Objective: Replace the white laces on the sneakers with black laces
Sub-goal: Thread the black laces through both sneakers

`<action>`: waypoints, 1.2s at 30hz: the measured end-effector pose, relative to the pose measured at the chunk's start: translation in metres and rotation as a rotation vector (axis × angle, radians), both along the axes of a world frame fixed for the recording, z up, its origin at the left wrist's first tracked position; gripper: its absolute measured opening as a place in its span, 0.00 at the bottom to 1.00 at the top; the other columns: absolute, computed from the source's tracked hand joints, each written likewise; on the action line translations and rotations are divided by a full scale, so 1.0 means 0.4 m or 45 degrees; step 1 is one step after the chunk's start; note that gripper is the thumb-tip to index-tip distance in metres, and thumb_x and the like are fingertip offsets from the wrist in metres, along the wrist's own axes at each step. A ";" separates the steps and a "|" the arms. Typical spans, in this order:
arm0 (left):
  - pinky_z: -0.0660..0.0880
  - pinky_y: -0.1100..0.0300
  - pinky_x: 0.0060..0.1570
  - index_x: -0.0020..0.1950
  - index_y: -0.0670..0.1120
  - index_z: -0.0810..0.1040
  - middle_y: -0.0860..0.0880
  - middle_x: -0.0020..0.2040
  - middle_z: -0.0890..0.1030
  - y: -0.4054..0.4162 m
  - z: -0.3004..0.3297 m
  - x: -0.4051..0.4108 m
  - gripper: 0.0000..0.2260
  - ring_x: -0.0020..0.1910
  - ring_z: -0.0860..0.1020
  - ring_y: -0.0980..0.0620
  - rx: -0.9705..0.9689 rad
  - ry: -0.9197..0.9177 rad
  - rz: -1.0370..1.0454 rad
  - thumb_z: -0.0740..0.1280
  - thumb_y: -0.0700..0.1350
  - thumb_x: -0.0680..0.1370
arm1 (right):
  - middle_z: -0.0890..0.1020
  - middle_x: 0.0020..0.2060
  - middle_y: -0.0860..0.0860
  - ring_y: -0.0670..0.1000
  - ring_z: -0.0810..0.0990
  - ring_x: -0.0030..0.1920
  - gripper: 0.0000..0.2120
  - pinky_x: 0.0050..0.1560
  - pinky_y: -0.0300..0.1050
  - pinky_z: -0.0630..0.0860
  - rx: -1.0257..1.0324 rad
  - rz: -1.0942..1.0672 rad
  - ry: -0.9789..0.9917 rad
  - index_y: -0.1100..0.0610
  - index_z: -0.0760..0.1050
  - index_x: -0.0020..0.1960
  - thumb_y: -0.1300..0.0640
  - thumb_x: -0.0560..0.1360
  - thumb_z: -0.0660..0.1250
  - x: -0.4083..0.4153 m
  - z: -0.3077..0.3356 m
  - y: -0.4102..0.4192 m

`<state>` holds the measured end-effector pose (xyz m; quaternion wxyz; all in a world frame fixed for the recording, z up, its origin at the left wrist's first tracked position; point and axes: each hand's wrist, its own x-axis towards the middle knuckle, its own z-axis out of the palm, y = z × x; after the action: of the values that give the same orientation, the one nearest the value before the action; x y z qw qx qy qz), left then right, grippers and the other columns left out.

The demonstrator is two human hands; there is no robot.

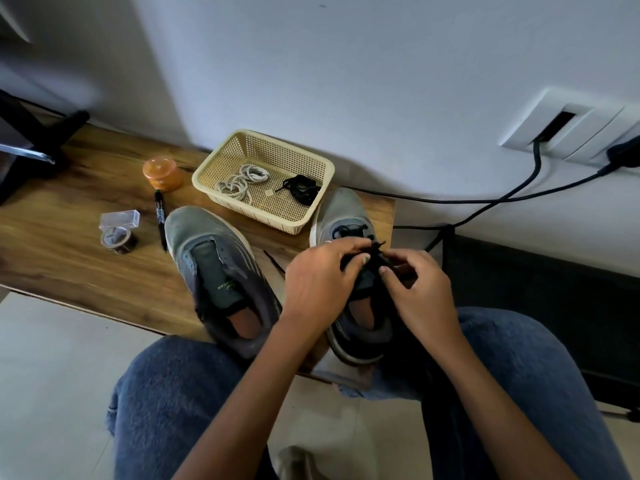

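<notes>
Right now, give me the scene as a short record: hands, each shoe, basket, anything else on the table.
left hand: pinches the black lace over the right shoe
right hand: pinches the same lace
right shoe: black lace partly threaded
left shoe: no lace
basket: white laces and a spare black lace
table: also orange jar, marker, tape

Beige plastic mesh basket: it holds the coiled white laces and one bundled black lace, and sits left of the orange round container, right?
Not quite. The head view shows the beige plastic mesh basket, holding coiled white laces and a bundled black lace, right of the orange round container.
</notes>
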<state>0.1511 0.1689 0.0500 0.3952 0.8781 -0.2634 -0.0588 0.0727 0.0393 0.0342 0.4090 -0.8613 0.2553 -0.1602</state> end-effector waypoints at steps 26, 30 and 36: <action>0.73 0.52 0.44 0.44 0.49 0.81 0.53 0.35 0.81 -0.004 -0.010 -0.001 0.08 0.38 0.80 0.52 0.010 -0.210 0.202 0.63 0.49 0.73 | 0.76 0.43 0.45 0.40 0.76 0.45 0.12 0.44 0.27 0.69 -0.128 0.235 -0.111 0.56 0.82 0.48 0.54 0.69 0.63 -0.011 0.027 -0.010; 0.72 0.53 0.44 0.45 0.50 0.81 0.53 0.36 0.81 -0.008 -0.012 -0.003 0.08 0.40 0.79 0.51 0.014 -0.236 0.198 0.63 0.50 0.73 | 0.77 0.42 0.48 0.42 0.75 0.44 0.04 0.46 0.26 0.68 -0.263 0.167 -0.117 0.58 0.82 0.46 0.64 0.73 0.71 -0.006 0.009 -0.023; 0.59 0.52 0.49 0.53 0.56 0.82 0.58 0.45 0.83 -0.016 -0.025 -0.013 0.11 0.54 0.71 0.54 0.092 -0.464 -0.052 0.63 0.55 0.74 | 0.77 0.41 0.51 0.43 0.74 0.42 0.01 0.45 0.26 0.67 -0.351 0.173 -0.145 0.61 0.79 0.44 0.65 0.73 0.70 -0.005 0.005 -0.021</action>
<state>0.1461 0.1625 0.0398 0.3078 0.8823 -0.3460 0.0839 0.0707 0.0309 0.0364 0.3106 -0.9141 0.1485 -0.2142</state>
